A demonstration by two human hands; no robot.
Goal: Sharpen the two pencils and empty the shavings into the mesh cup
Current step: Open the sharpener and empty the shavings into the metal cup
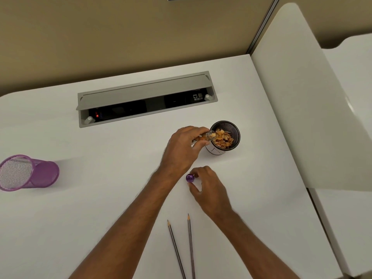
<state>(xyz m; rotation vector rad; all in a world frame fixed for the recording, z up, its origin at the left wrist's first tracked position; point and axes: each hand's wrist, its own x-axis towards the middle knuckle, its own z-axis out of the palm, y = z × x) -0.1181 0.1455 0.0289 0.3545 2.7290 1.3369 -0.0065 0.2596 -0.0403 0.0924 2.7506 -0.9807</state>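
Tipping the shavings into the black mesh cup

Our left hand (182, 147) has its grip closed on the clear plastic shavings barrel (208, 136), mouth tilted over the rim of the black mesh cup (234, 129); curled shavings (223, 138) pile inside. Our right hand (208, 187) pinches the glossy purple sharpener cap (190, 178) just above the desk (100, 198). A careless nudge could topple the light cup. Both slim pencils (184, 248) lie pointed, nearby.

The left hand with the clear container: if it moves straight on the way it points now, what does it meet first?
Most likely the black mesh cup. The left hand tips the clear shavings container toward its rim, already over the shavings, though depth is unclear.
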